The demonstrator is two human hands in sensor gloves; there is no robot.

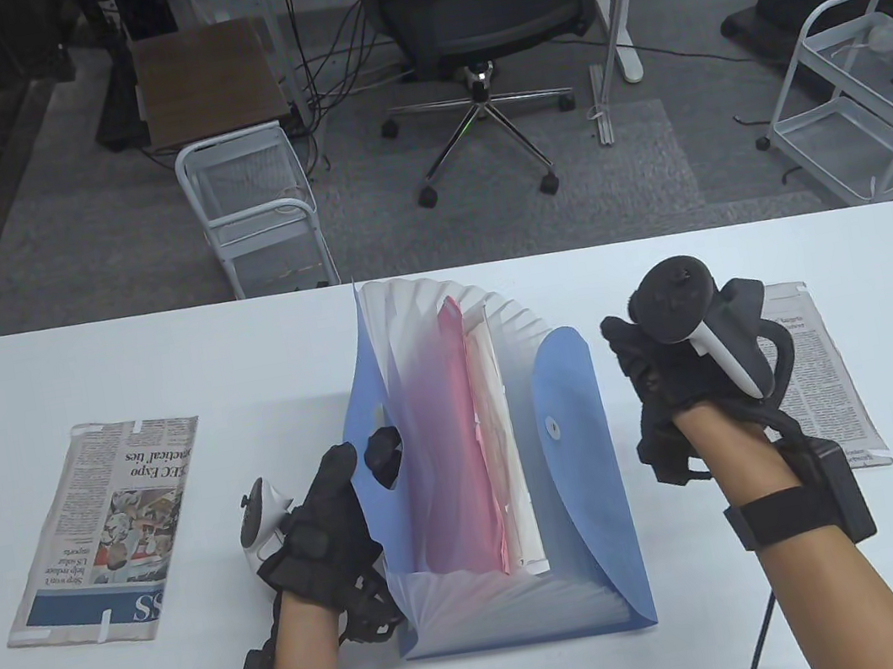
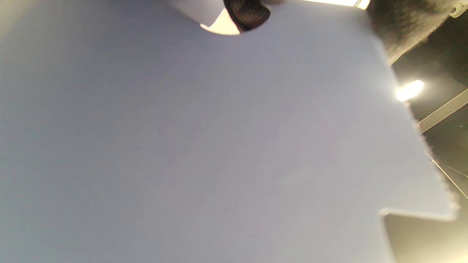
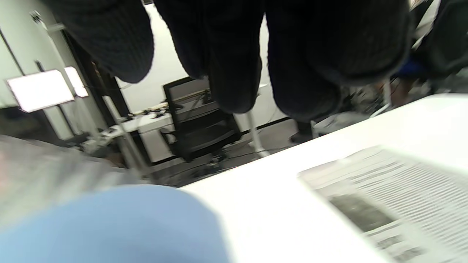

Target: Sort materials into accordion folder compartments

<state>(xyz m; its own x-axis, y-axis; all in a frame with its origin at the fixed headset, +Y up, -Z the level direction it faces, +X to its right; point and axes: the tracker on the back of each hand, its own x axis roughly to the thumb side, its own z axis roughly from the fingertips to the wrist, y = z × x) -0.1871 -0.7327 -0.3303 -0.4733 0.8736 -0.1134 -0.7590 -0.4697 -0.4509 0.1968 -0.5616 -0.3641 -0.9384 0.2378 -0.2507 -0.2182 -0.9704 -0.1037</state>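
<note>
A blue accordion folder (image 1: 577, 449) stands open in the middle of the white table (image 1: 160, 357), fanned wide, with a pink sheet (image 1: 456, 470) and cream papers (image 1: 503, 445) in middle compartments. My left hand (image 1: 344, 488) grips the folder's left blue wall, the thumb (image 1: 385, 452) hooked over its edge; that wall fills the left wrist view (image 2: 182, 146). My right hand (image 1: 659, 376) hovers empty just right of the folder's flap, fingers curled down (image 3: 234, 54). One folded newspaper (image 1: 111, 527) lies at the left. Another (image 1: 833, 372) lies at the right, partly under my right hand; the right wrist view shows it (image 3: 395, 197).
Beyond the table's far edge are an office chair (image 1: 486, 11), two white wire carts (image 1: 254, 204) (image 1: 861, 102) and a small brown table (image 1: 211, 79) on grey carpet.
</note>
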